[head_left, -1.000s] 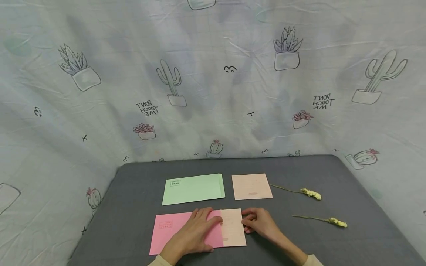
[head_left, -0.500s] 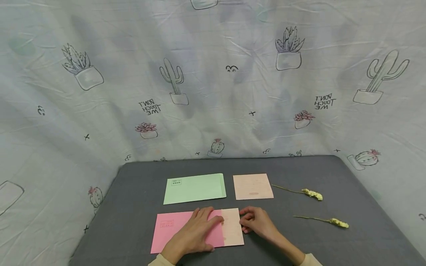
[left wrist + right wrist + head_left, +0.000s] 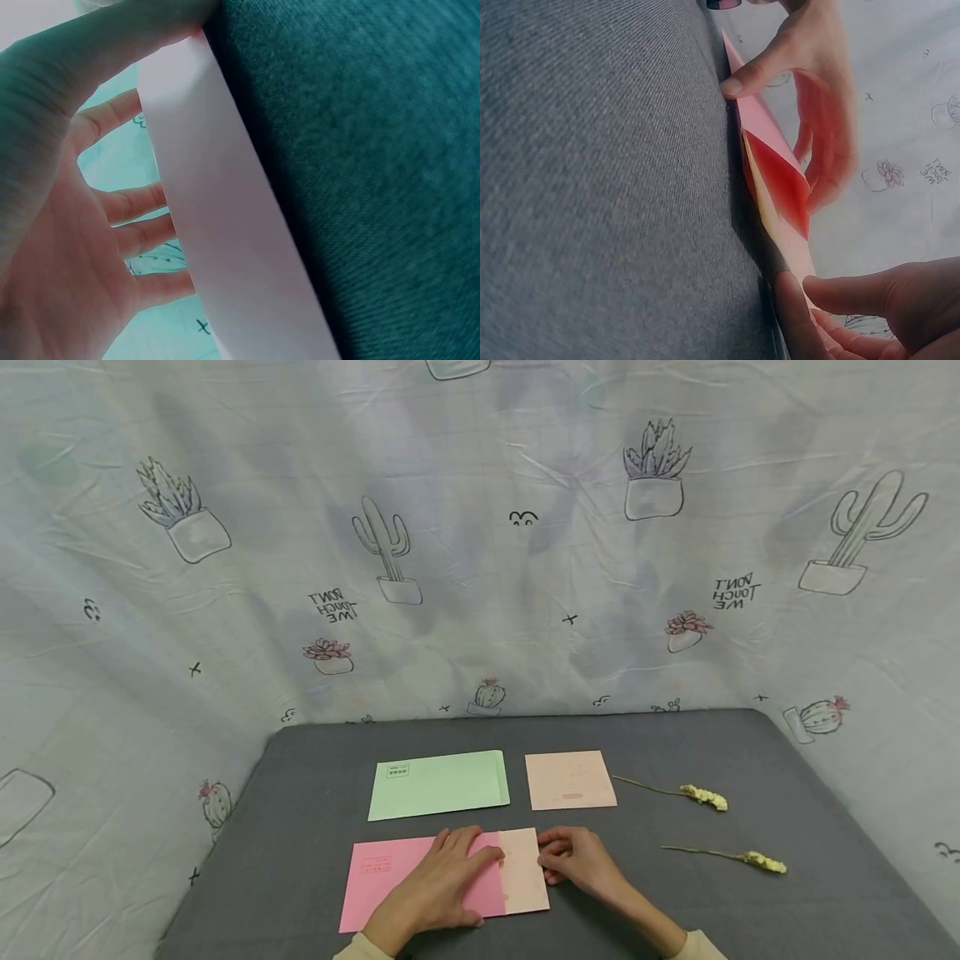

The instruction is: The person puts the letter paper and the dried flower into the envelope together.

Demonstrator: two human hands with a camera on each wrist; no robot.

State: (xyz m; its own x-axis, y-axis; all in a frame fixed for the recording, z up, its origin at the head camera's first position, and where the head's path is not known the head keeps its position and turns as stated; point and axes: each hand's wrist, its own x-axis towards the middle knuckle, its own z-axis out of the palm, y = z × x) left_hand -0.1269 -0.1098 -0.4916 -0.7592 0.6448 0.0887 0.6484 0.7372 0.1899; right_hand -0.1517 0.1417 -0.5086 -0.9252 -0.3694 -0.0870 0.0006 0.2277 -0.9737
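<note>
A pink envelope [image 3: 375,885] lies on the grey table, and a pale peach card [image 3: 525,881] sits partly inside its right end. My left hand [image 3: 442,881] spans the envelope, thumb at the near edge and fingers toward the far edge. In the right wrist view the envelope's mouth [image 3: 784,187] gapes around the card. With thumb and index finger, my right hand [image 3: 581,860] pinches the card's outer edge. The left wrist view shows the left thumb [image 3: 112,45] at one edge of the envelope [image 3: 210,195]. The card's inserted part is hidden.
Behind the pink envelope lies a green envelope [image 3: 438,789], with a second peach card [image 3: 570,781] to its right. Two yellow dried flowers, one farther back [image 3: 703,797] and one nearer [image 3: 763,862], lie at the right. A patterned cloth [image 3: 480,543] hangs behind the grey table [image 3: 315,793].
The peach card has slid slightly left, deeper into the pink envelope, with my right hand moving along. My left hand has kept its place on the envelope.
</note>
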